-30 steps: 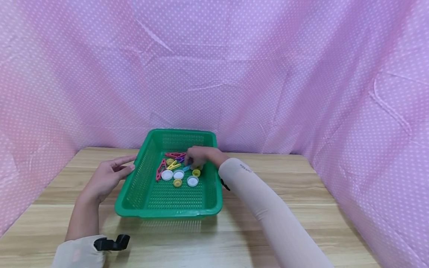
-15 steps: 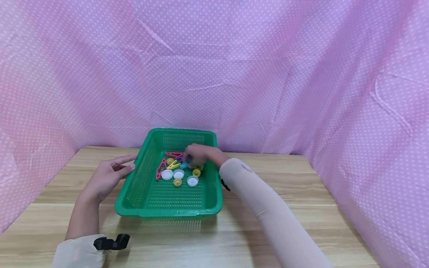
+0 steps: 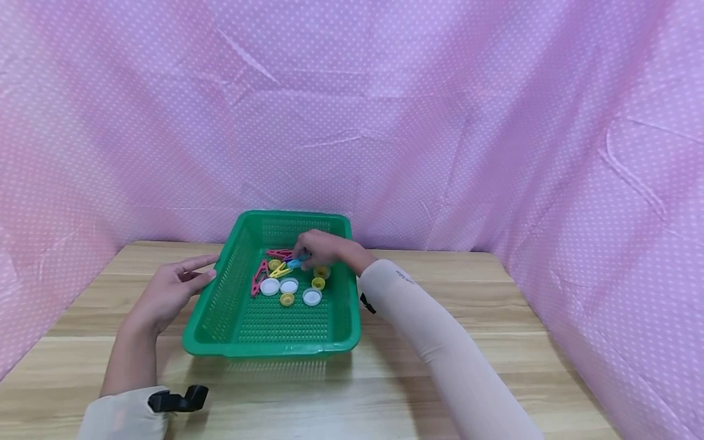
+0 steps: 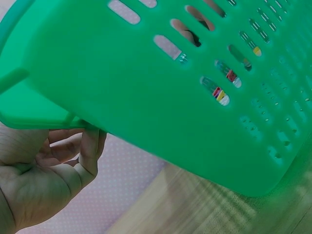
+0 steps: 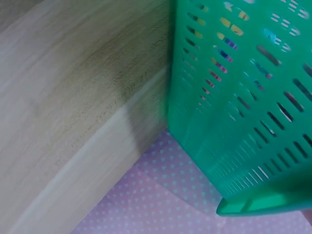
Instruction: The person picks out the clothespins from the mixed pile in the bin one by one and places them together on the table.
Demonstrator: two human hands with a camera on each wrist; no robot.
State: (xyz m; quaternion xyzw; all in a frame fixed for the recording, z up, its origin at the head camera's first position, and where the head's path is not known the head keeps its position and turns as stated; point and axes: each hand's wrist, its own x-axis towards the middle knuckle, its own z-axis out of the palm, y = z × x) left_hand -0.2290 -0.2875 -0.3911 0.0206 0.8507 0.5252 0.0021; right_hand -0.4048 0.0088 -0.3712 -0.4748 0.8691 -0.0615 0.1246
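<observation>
Inside a green plastic basket [image 3: 272, 350], my right hand [image 3: 319, 247] pinches a light-blue clothespin [image 3: 296, 263] with fingertips low over the pile. Near it lie a yellow clothespin [image 3: 280, 270], a pink clothespin [image 3: 260, 278] and more pink pieces [image 3: 279, 253] further back, with purple partly hidden by the fingers. White caps [image 3: 269, 286] and yellow caps [image 3: 287, 299] are spread on the basket floor. My left hand [image 3: 169, 290] rests against the basket's left side, its fingertips at the outer rim. The left wrist view shows these fingertips [image 4: 91, 146] just under the rim.
The basket stands on a wooden table [image 3: 440, 293] close to the back edge. Pink dotted cloth [image 3: 352, 122] hangs behind and at both sides. A black wrist strap mount [image 3: 178, 400] sticks out from the left sleeve.
My right hand has shifted slightly left and up with the blue clothespin, uncovering a yellow cap at the right. The left hand stays at the rim.
</observation>
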